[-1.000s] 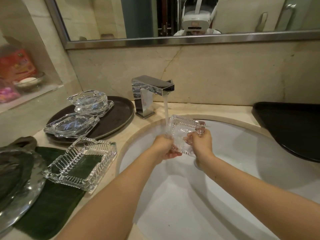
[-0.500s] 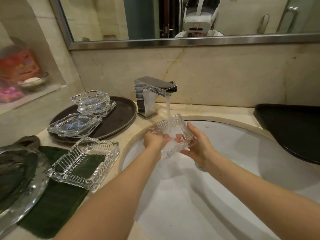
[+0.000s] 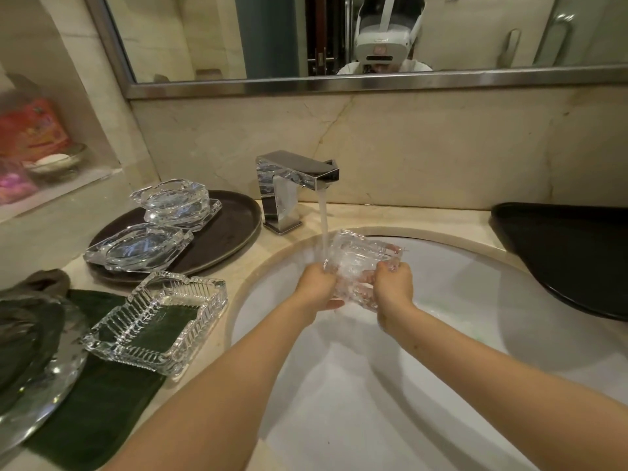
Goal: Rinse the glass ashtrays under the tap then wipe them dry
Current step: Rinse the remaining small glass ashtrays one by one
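A square ribbed glass ashtray [image 3: 356, 263] is tilted on edge over the white sink [image 3: 458, 300]. My left hand [image 3: 317, 283] grips its left side and my right hand [image 3: 392, 283] grips its right side. Water runs from the chrome tap [image 3: 289, 185] onto the ashtray's left edge. Another square ribbed ashtray [image 3: 156, 321] rests on a dark green cloth [image 3: 95, 402] on the counter. Two smooth glass ashtrays sit on a dark round tray [image 3: 231, 229]: one at the back [image 3: 173, 202], one at the front [image 3: 139, 246].
A silver tray [image 3: 51, 385] with a grey cloth lies at the far left. A black tray [image 3: 571, 253] sits on the counter to the right of the sink. A mirror hangs above the marble backsplash. A wall niche on the left holds coloured packets and a small dish.
Both hands turned the ashtray under the stream: it lay flatter half a second ago and now stands tilted on edge again, slightly further right.
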Motion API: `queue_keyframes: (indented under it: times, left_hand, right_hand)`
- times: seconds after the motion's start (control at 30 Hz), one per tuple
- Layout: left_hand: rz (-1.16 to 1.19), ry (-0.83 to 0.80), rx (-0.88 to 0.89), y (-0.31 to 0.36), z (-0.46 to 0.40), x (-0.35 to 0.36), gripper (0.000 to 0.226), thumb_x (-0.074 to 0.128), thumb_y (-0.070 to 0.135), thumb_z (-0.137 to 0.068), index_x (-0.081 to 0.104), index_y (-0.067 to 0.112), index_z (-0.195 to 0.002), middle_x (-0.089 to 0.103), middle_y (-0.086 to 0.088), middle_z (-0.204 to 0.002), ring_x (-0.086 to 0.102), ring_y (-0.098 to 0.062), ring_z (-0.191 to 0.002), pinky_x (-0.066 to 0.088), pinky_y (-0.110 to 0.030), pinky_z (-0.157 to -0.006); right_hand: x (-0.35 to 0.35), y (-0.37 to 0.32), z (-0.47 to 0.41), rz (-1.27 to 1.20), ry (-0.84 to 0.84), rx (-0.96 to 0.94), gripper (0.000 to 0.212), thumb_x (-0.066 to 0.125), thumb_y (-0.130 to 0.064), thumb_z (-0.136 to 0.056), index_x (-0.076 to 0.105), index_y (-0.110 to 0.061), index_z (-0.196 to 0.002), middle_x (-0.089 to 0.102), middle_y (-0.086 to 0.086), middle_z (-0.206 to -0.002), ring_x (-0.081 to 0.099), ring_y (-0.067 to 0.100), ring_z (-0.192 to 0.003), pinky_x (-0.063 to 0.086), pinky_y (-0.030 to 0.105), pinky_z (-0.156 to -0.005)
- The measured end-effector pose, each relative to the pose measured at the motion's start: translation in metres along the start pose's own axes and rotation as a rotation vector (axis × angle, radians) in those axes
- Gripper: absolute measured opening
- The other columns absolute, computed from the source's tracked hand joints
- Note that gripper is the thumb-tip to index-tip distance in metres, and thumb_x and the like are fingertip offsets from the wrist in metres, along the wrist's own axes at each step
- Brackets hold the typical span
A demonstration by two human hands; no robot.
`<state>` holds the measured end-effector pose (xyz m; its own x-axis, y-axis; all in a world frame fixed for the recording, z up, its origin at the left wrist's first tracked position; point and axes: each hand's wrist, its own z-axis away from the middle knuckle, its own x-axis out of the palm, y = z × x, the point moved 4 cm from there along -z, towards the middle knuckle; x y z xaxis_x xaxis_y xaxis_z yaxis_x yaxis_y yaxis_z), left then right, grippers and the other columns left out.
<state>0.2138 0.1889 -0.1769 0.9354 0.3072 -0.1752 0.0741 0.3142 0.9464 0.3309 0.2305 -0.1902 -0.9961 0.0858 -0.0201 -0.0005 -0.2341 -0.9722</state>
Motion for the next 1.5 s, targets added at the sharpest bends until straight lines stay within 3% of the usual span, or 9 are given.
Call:
queue_keyframes:
  times: [0.1,0.2,0.3,0.43,0.6,0.7,0.87,1.07,1.5]
  left_hand:
    - [0.018,0.007,-0.010,0.001,-0.002,-0.003,0.025,0.042,-0.002,-0.094,0.058,0.005,-0.112,0.064,-0.008,-0.094,0.061,-0.017,-0.073,0.055,-0.024,-0.057]
    - [-0.137,0.154,0.059,0.005,-0.001,-0.013,0.019,0.052,0.015,-0.095,0.062,0.005,-0.108,0.063,-0.001,-0.081,0.060,-0.014,-0.061,0.054,-0.024,-0.054]
    - [-0.372,0.224,0.102,0.010,0.004,-0.025,0.039,0.048,0.045,-0.094,0.063,0.010,-0.095,0.065,0.002,-0.073,0.064,-0.019,-0.067,0.054,-0.027,-0.067]
    - [-0.317,-0.021,0.081,0.014,0.011,-0.022,0.011,0.052,0.020,-0.095,0.061,0.014,-0.095,0.061,0.001,-0.088,0.055,-0.015,-0.075,0.046,-0.020,-0.058]
    - [-0.295,0.030,0.290,0.027,0.018,-0.029,0.014,0.064,0.005,-0.085,0.062,0.019,-0.087,0.064,0.001,-0.089,0.061,-0.019,-0.091,0.049,-0.026,-0.071]
    - [-0.470,0.139,0.477,0.040,0.033,-0.039,0.029,0.073,0.017,-0.080,0.066,0.015,-0.108,0.067,0.002,-0.096,0.062,-0.015,-0.090,0.047,-0.019,-0.069]
    - [-0.910,0.279,0.949,0.055,0.068,-0.045,0.047,0.073,0.042,-0.075,0.065,0.020,-0.116,0.070,0.000,-0.105,0.065,-0.018,-0.089,0.053,-0.033,-0.072]
    - [-1.092,0.333,1.354,0.060,0.094,-0.049,0.050,0.085,0.039,-0.058,0.072,0.013,-0.099,0.074,-0.002,-0.086,0.067,-0.018,-0.056,0.049,-0.022,-0.042]
    - [-1.122,0.354,1.347,0.053,0.096,-0.052,0.049,0.088,0.022,-0.059,0.065,0.014,-0.101,0.072,-0.003,-0.089,0.067,-0.022,-0.061,0.053,-0.031,-0.044]
  right_hand:
    - [0.002,0.001,-0.003,-0.063,-0.110,0.022,0.017,0.041,-0.005,-0.092,0.046,-0.005,-0.109,0.061,0.011,-0.082,0.063,0.023,-0.065,0.055,0.037,-0.062]
    - [0.003,-0.008,0.004,-0.082,-0.263,-0.016,0.018,0.046,0.014,-0.083,0.054,-0.002,-0.085,0.060,0.010,-0.069,0.060,0.015,-0.053,0.049,0.023,-0.047]
    - [0.004,-0.017,0.011,-0.073,-0.381,-0.080,0.024,0.048,0.017,-0.081,0.048,-0.006,-0.088,0.058,0.011,-0.075,0.060,0.019,-0.067,0.050,0.026,-0.063]
    - [-0.003,-0.026,0.019,0.078,-0.415,-0.201,0.033,0.048,0.014,-0.085,0.043,-0.018,-0.087,0.061,0.005,-0.080,0.059,0.018,-0.081,0.044,0.046,-0.089]
    - [-0.018,-0.057,0.035,0.383,-0.418,-0.664,0.023,0.059,-0.011,-0.090,0.044,-0.024,-0.103,0.064,-0.003,-0.084,0.059,0.016,-0.075,0.046,0.029,-0.068]
    - [-0.031,-0.066,0.045,0.786,-0.249,-0.984,0.046,0.068,-0.027,-0.084,0.045,-0.010,-0.120,0.062,0.008,-0.077,0.050,0.023,-0.056,0.037,0.033,-0.055]
    - [-0.051,-0.074,0.065,0.798,-0.086,-1.465,0.051,0.075,-0.031,-0.071,0.044,-0.011,-0.107,0.068,0.017,-0.081,0.065,0.032,-0.059,0.051,0.033,-0.049]
    - [-0.061,-0.065,0.076,0.666,-0.223,-1.391,0.057,0.074,-0.003,-0.076,0.035,-0.023,-0.112,0.070,0.017,-0.096,0.067,0.036,-0.067,0.056,0.040,-0.056]
    - [-0.061,-0.059,0.087,0.678,-0.171,-1.438,0.064,0.072,0.008,-0.070,0.040,-0.017,-0.119,0.070,0.018,-0.094,0.068,0.035,-0.074,0.054,0.037,-0.060]
